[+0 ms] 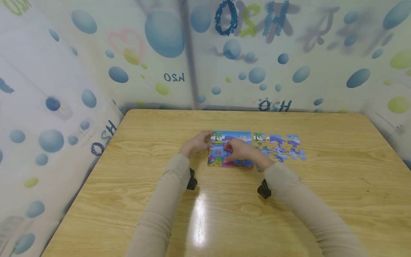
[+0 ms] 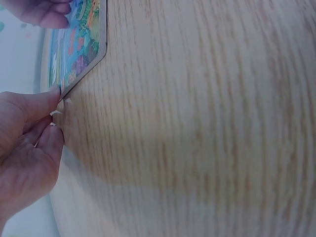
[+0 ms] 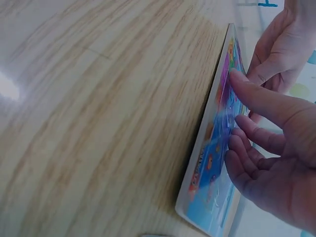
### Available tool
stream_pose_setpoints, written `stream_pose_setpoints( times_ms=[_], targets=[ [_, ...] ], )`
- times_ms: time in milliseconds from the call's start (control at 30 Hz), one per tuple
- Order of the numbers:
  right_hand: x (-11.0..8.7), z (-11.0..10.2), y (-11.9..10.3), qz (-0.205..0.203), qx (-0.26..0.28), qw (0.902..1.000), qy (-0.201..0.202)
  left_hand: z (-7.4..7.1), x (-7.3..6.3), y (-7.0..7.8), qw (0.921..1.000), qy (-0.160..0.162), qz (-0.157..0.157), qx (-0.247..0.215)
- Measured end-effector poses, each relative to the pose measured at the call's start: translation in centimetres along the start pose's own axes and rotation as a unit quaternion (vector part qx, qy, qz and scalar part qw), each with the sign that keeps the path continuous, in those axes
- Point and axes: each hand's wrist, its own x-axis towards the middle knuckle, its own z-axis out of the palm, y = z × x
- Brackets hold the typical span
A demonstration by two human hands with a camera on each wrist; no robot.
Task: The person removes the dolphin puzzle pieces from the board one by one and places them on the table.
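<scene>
A jigsaw board [image 1: 236, 163] with a bright undersea picture lies flat on the wooden table. At its left edge, my left hand [image 1: 196, 143] holds it, the thumb [image 2: 47, 101] right at the rim and the other fingers bent close by. My right hand [image 1: 239, 150] reaches over the board from the right. Its thumb [image 3: 247, 86] and bent fingers [image 3: 239, 145] touch the picture, spread apart from each other. Part of the picture is hidden beneath this hand. Loose jigsaw pieces [image 1: 277, 141] are laid out just right of the board, showing a palm tree and a purple dolphin.
The wooden table [image 1: 144, 142] runs up to a wall [image 1: 212, 64] printed with blue and green bubbles. Black wrist cameras hang under both sleeves, the left camera [image 1: 192, 180] and the right camera [image 1: 264, 190]. The right forearm overlaps the lowest loose pieces.
</scene>
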Motion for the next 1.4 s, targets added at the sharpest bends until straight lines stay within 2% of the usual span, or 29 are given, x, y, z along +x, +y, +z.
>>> stream_pose_setpoints(
  times_ms=[167,467,800,1400],
  targets=[
    [-0.1,0.1,0.0,-0.009,-0.018,0.9998,0.002,0.0,0.0,0.1,1.0,-0.001,-0.003,-0.004],
    [-0.5,0.3,-0.3,0.012,0.002,0.9999,0.009,0.2,0.1,0.0,1.0,0.001,-0.004,-0.002],
    [-0.8,0.6,-0.5,-0.031,0.01,0.9986,0.042,0.1,0.0,0.0,1.0,0.001,-0.001,-0.006],
    [-0.8,1.0,0.2,-0.06,0.04,0.9953,0.064,0.1,0.0,0.2,0.9998,0.001,-0.013,-0.013]
  ],
)
